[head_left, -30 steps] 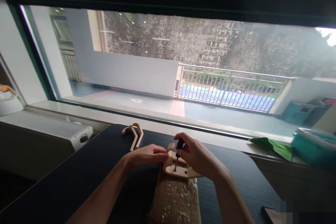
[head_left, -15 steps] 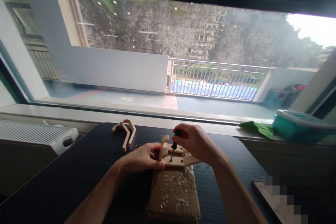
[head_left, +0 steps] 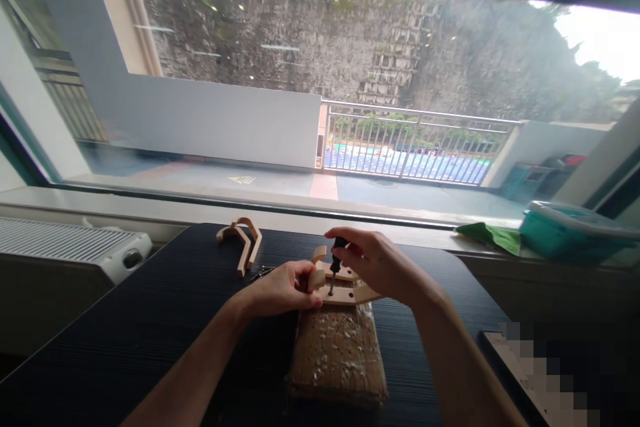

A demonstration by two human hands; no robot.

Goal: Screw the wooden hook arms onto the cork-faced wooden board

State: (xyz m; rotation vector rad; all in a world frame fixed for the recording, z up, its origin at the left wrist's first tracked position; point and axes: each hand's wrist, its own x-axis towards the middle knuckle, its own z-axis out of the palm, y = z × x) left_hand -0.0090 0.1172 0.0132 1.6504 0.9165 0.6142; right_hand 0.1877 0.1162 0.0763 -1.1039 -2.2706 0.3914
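Observation:
My right hand [head_left: 373,257] grips the black handle of a screwdriver [head_left: 336,263]. The screwdriver stands nearly upright, its tip at a hole in the nearer wooden hook [head_left: 343,295]. That hook lies across the far end of a brown, tape-wrapped block [head_left: 335,353] whose top is dotted with small holes. With fingers closed, my left hand [head_left: 287,288] pinches the curved left end of the same hook. Just behind lies a second wooden hook [head_left: 345,273], partly hidden by my right hand. Whether a screw sits under the tip is too small to tell.
Two more wooden hooks [head_left: 245,247] lie at the far left of the dark table [head_left: 125,327]. Several screws [head_left: 263,271] are beside my left hand. A green cloth [head_left: 490,237] and a teal bin [head_left: 575,230] sit on the windowsill; a radiator [head_left: 75,247] stands left.
The view has shifted slightly, so table and block appear a little higher and further right. My right-hand fingers have changed position on the screwdriver handle; my left hand keeps its hold.

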